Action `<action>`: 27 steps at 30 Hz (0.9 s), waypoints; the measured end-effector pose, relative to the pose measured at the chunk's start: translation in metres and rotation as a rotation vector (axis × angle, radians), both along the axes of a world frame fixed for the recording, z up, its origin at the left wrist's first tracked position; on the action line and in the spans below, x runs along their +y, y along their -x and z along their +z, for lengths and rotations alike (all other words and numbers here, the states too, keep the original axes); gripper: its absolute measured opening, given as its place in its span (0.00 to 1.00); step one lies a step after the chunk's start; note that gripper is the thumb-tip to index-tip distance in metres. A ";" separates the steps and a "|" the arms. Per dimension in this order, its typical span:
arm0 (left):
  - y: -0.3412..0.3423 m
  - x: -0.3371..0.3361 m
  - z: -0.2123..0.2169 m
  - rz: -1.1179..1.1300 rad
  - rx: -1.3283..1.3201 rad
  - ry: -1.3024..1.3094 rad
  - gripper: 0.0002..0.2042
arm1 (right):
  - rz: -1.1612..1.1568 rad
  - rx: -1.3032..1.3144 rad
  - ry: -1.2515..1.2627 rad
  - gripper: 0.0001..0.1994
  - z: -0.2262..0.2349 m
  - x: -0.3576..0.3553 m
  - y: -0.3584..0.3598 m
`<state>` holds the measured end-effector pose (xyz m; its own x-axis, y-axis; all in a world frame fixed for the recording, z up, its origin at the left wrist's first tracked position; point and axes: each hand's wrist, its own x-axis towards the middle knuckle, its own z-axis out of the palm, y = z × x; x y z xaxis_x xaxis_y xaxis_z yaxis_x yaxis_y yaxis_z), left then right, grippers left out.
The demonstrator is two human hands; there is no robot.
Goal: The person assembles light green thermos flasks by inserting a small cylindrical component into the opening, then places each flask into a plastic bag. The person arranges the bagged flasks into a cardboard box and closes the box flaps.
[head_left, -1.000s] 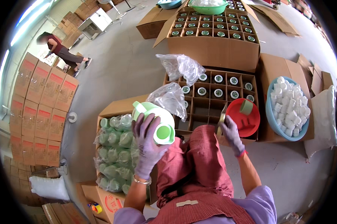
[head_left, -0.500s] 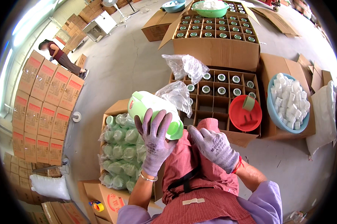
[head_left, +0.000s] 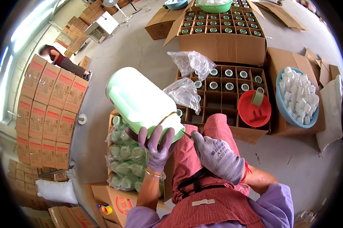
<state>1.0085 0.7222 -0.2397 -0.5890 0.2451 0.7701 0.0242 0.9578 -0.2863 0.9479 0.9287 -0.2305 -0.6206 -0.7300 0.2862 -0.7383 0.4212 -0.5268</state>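
My left hand point(head_left: 155, 149), in a grey knitted glove, grips the neck of a pale green vacuum-flask body point(head_left: 141, 100). It lies tilted over my lap, its wide base up and left, its open mouth facing my right hand. My right hand point(head_left: 218, 155), also gloved, is closed round a thin pointed tool point(head_left: 187, 135), whose tip meets the mouth's rim; most of the tool is hidden in the fist. Beside my left forearm, a carton point(head_left: 111, 152) is packed with plastic-wrapped pale green flask parts point(head_left: 129, 159).
Ahead stands a divided carton point(head_left: 251, 135) with white-capped bottles, clear plastic bags point(head_left: 184, 93) and a red bowl point(head_left: 251, 118) holding a green ring. A blue basin point(head_left: 281, 99) of white caps sits right. Stacked cartons point(head_left: 44, 114) and a person point(head_left: 61, 59) are far left.
The flask body has swung up and larger into view, its base now raised to the upper left. My right hand's tool tip has come to its rim.
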 end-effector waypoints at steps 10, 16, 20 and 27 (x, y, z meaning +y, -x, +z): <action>0.000 -0.004 -0.003 -0.032 0.078 -0.128 0.18 | 0.258 -1.008 0.107 0.12 0.034 -0.003 0.022; 0.002 -0.001 0.005 -0.015 0.038 -0.132 0.27 | 0.368 -1.469 0.090 0.16 0.037 -0.006 0.028; 0.001 0.006 0.015 -0.023 0.005 -0.194 0.33 | 0.490 -1.755 0.199 0.16 0.029 -0.010 0.028; 0.015 0.014 0.008 -0.037 0.208 -0.291 0.29 | 0.854 -2.640 0.701 0.22 0.006 -0.030 -0.005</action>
<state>0.9934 0.7361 -0.2321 -0.4068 0.0157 0.9134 0.0302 0.9995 -0.0038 0.9532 0.8989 -0.2242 0.1463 -0.9779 0.1493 0.9843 0.1589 0.0763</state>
